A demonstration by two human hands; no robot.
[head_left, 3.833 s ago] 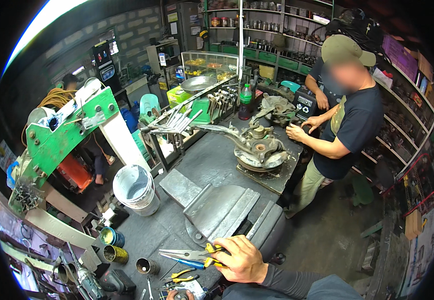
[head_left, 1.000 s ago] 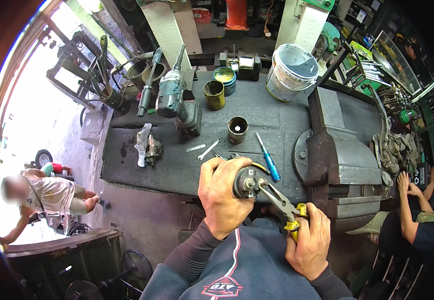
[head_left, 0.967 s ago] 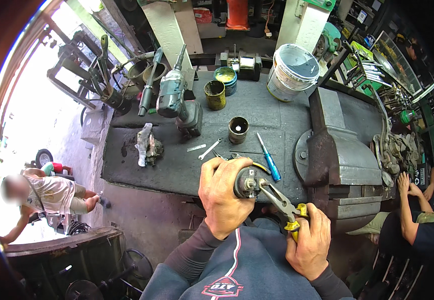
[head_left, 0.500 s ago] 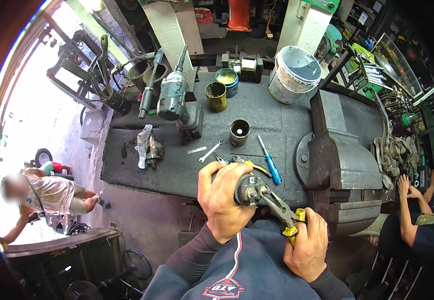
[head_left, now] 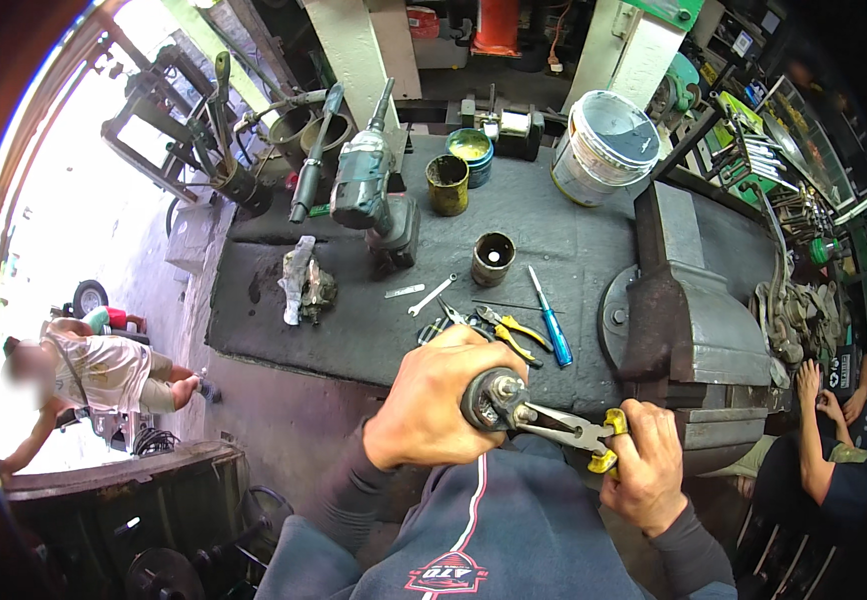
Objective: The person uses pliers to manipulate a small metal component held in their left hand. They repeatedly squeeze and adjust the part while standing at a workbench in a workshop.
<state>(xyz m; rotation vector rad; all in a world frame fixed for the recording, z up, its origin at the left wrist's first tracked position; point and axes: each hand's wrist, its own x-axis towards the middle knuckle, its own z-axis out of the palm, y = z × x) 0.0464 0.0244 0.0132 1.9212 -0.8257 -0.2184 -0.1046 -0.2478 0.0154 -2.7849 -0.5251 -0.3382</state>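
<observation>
Since half a second earlier, the dark round part (head_left: 485, 407) had tipped and sunk lower, and the long-nosed pliers (head_left: 576, 432) had swung closer to level. On the bench (head_left: 564, 255), a dark cup (head_left: 494, 275) held a small white round thing (head_left: 494, 257), a blue tin (head_left: 480, 173) held yellowish stuff, a yellow can (head_left: 448, 202) was dark inside, and a white bucket (head_left: 586, 165) showed grey within. The left hand (head_left: 439, 400) was clamped around the part, whose studded end faced the right hand (head_left: 647, 465), itself wrapped on the pliers' handles; their tips met a stud.
</observation>
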